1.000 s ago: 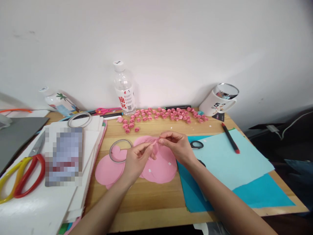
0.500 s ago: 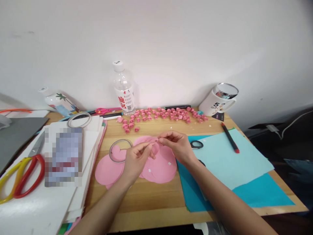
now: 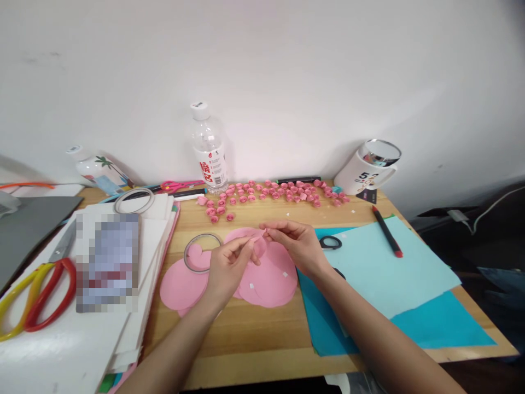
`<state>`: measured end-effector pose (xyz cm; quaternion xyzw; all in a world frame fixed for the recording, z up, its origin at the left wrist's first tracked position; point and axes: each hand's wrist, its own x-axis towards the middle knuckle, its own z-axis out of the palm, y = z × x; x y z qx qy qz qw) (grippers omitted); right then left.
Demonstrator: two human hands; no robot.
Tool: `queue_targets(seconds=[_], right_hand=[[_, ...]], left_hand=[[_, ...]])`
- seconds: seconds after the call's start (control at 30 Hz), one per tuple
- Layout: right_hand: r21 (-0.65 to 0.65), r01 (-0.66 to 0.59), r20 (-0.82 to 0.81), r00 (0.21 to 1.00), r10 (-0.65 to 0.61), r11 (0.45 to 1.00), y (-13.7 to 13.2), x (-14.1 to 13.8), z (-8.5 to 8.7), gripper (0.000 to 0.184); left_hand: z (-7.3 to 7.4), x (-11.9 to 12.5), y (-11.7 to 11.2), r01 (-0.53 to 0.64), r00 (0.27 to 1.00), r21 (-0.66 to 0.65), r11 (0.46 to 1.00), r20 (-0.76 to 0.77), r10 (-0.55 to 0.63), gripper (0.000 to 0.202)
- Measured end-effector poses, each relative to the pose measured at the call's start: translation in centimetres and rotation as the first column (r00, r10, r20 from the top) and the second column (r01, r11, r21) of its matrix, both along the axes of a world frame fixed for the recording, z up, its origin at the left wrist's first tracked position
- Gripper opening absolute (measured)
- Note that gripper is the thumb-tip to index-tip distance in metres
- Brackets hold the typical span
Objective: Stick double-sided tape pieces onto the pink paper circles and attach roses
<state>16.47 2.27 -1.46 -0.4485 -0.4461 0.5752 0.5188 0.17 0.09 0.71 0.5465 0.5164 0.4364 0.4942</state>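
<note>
My left hand [image 3: 227, 268] and my right hand [image 3: 293, 243] meet above the middle of the wooden table [image 3: 254, 339]. Both pinch a small pink paper strip [image 3: 259, 236] between their fingertips, just above a pile of pink paper circles [image 3: 270, 276]. A round tape ring [image 3: 200, 253] lies on the pink paper to the left of my left hand. A row of several small pink paper roses [image 3: 279, 192] sits along the back of the table.
A plastic water bottle [image 3: 208, 148] and a white mug [image 3: 369, 167] stand at the back. Light blue sheets [image 3: 389, 273] with a red pen [image 3: 386, 231] and black scissors [image 3: 329, 242] lie right. White paper stack [image 3: 82, 306], red and yellow scissors [image 3: 39, 295] lie left.
Both hands stayed together on the pink strip; the right fingertips shifted slightly left and the strip was worked between the fingers. Nothing else moved.
</note>
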Motion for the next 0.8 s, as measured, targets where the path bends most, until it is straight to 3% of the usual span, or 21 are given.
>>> queue_targets(seconds=[0.5, 0.8], right_hand=[[0.017, 0.026, -0.034, 0.999, -0.026, 1.000, 0.05, 0.06, -0.13, 0.018], [0.014, 0.023, 0.029, 0.999, -0.023, 1.000, 0.06, -0.09, 0.05, 0.021]], left_hand=[[0.04, 0.01, -0.03, 0.018, 1.000, 0.005, 1.000, -0.007, -0.018, 0.023], [0.11, 0.07, -0.11, 0.003, 1.000, -0.003, 1.000, 0.021, -0.003, 0.023]])
